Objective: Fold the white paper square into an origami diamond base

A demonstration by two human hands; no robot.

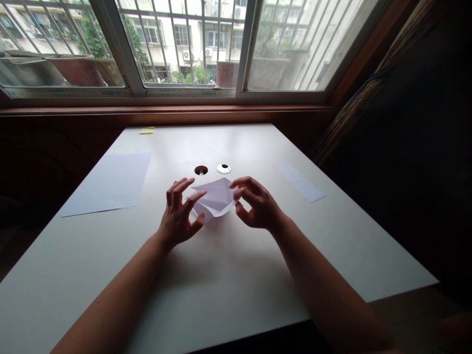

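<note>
Paper (221, 196): creased, just nearside of the hole (201, 170);
Left hand (179, 214): spread, nearside-left of it;
Right hand (260, 204): pinching paper, nearside-right of it;
Folding: seems underway; next move likely needs both hands

I face a sliding window (246, 49) above a reddish-brown wooden sill (165, 109). Through its glass I see metal security bars (202, 49), flowerpots (79, 71), greenery, and a pale apartment building (197, 32) with air conditioners (186, 55). Daylight from there brightens my white table (239, 280), strongest toward its far end. Below the sill the wall (55, 140) is dark; to my right, a bunched curtain (363, 96) hangs beside deep shadow.
</note>
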